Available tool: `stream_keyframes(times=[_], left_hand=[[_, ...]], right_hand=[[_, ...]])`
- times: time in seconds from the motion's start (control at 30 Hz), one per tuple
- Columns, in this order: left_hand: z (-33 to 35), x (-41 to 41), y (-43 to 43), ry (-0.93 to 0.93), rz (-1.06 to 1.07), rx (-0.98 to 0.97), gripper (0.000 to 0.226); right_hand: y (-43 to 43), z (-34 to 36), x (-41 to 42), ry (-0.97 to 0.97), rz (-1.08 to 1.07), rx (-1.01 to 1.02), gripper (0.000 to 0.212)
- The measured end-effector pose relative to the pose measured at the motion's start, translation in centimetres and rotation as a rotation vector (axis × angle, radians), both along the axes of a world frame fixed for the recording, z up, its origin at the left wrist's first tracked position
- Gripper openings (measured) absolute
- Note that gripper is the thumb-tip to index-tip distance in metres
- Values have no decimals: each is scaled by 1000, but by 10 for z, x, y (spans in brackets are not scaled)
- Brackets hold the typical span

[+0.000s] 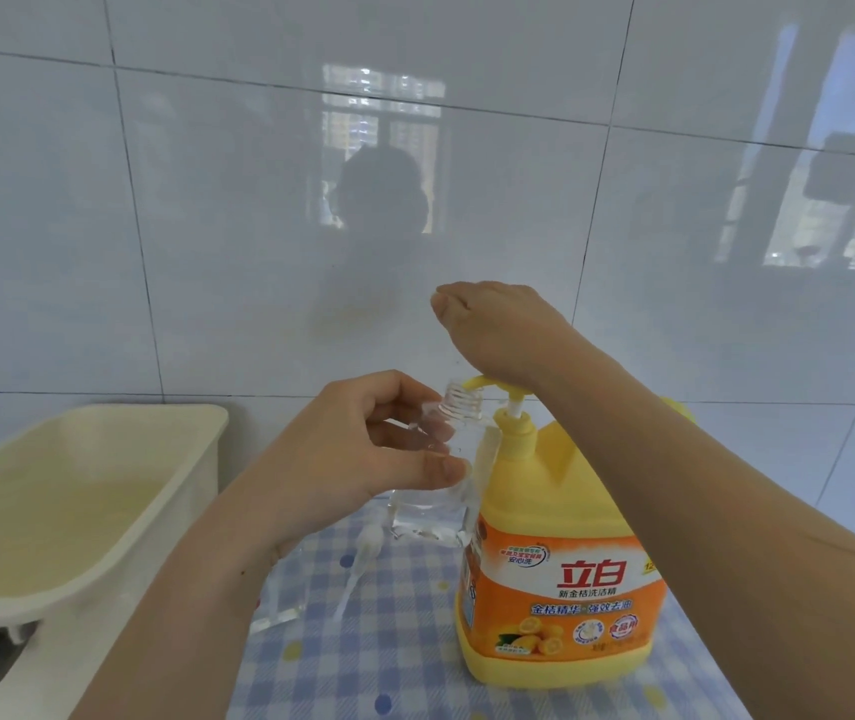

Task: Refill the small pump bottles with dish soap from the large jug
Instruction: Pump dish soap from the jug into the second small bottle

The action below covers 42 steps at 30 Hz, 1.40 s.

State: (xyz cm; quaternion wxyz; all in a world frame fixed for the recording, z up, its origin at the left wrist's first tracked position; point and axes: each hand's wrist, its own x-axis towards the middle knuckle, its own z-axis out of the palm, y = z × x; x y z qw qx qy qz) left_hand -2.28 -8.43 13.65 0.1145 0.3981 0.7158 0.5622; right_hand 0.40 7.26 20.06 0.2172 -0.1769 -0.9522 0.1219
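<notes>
A large yellow and orange dish soap jug stands on the blue checked cloth. Its yellow pump head points left. My left hand grips a small clear bottle by its upper part, with the open threaded neck just under the pump spout. My right hand rests with the heel of the palm on the pump top, fingers loosely curled and holding nothing. A white pump cap with its tube lies on the cloth. Another clear bottle lies partly hidden under my left forearm.
A cream plastic basin sits to the left, at the edge of the cloth. White glossy wall tiles rise right behind the jug. The cloth stretches toward me in front of the jug.
</notes>
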Motion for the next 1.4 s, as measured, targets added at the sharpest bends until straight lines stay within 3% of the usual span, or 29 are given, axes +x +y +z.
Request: stream_keyframes(times=[0.4, 0.53, 0.97, 1.13, 1.4], left_hand=[[-3, -6, -1, 30, 21, -67, 56], [-7, -9, 0, 16, -12, -84, 53], [-10, -9, 2, 1, -21, -73, 59], [-8, -9, 1, 2, -13, -75, 50], [-6, -7, 1, -38, -19, -42, 61]], right_hand=[[-3, -14, -3, -23, -26, 6, 30], [-2, -19, -1, -96, -55, 34, 42], [-3, -22, 3, -104, -61, 8, 44], [-3, -20, 1, -111, -70, 1, 33], [-5, -8, 4, -100, -103, 36, 31]])
